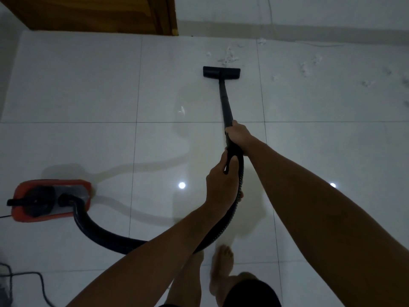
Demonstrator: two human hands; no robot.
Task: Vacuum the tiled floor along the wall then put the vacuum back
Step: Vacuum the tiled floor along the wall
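A red canister vacuum (52, 199) is seen sitting on the glossy white tiled floor (88, 85) at left, joined by a curved black ribbed hose (99, 234) to a black wand (225, 100). The wand's flat black floor head (221, 72) is laid on the tiles near the wall (309, 14), just short of what look like white fluff scraps (228, 56).

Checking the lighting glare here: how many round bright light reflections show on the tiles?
2. One light reflection lies left of the left hand, between it and the red vacuum body. The other lies right of the right forearm. More may be hidden under the arms.
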